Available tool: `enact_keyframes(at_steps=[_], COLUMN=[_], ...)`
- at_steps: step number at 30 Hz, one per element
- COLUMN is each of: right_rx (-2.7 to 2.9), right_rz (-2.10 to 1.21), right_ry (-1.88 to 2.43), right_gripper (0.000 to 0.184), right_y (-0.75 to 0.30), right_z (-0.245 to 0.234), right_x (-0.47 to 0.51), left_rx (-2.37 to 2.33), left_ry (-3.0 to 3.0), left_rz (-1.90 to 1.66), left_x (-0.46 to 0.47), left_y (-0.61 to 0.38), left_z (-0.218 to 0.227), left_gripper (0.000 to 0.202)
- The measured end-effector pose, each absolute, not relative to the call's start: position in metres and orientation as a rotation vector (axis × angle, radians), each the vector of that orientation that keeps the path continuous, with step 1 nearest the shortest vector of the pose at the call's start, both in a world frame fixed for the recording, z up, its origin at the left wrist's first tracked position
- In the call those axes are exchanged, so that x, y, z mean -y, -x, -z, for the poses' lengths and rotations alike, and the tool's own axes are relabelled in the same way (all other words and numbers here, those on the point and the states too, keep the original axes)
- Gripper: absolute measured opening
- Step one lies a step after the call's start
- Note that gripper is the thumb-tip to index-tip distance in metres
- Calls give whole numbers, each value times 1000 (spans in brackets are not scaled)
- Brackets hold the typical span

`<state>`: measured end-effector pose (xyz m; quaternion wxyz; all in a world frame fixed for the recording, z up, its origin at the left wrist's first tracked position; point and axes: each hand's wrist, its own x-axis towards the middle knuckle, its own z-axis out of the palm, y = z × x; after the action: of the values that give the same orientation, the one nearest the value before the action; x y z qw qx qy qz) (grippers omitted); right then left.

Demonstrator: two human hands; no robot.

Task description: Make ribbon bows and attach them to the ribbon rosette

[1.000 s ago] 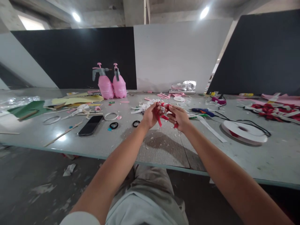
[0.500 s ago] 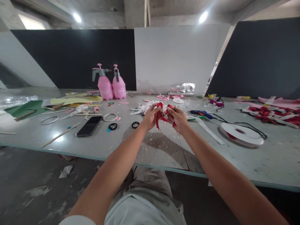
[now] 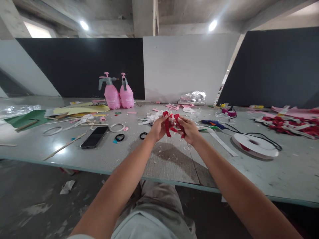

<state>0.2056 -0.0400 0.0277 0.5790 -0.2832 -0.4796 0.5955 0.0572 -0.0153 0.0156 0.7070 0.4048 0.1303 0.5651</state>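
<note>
Where the left hand [image 3: 158, 128] and right hand [image 3: 189, 130] pinch red ribbon [image 3: 167, 128], its shape (partly covered) is unclear

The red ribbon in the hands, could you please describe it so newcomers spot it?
Find the grey table, then the left hand and right hand nearly meeting above its middle. The red ribbon is held there, end dangling, unlike the ribbon heap lying far right.

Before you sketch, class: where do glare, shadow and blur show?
Head view: glare whitens the table left of the phone; head view: a soft shadow lies below the left hand and right hand; head view: lettering on the pink bottles looks blurred.
</note>
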Motion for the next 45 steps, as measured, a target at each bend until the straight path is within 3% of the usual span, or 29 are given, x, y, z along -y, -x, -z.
enact_keyframes(at_steps=[8, 16, 19, 24, 31, 38, 42, 45], right_rx=[1194, 1603, 1622, 1630, 1473, 1055, 1076, 1107], right_rz=[-1340, -421, -288, -460, -466, -936, -1296, -1377], right_ry=[663, 810, 830, 1011, 1041, 969, 934, 916], right_gripper=[38, 21, 19, 28, 25, 27, 22, 18], right_y=[-204, -200, -203, -206, -204, -200, -204, -206], right_z=[-23, -15, -14, -11, -9, -9, -9, -11], right_x=[41, 36, 33, 30, 30, 25, 24, 26], left_rx=[-351, -691, -810, -921, -863, -718, -772, -796], left_ry=[-956, -1425, -1746, -1972, -1838, -1795, -1971, -1984], left_rz=[-1282, -1377, -1381, -1360, -1312, -1520, -1541, -1557], left_x=[12, 6, 7, 7, 6, 14, 16, 16], left_y=[-58, -64, -63, -60, -62, -60, -57, -57], left_z=[-15, -6, -6, -4, -4, -7, -7, -6], left_gripper=[25, 22, 14, 11, 19, 22, 13, 10])
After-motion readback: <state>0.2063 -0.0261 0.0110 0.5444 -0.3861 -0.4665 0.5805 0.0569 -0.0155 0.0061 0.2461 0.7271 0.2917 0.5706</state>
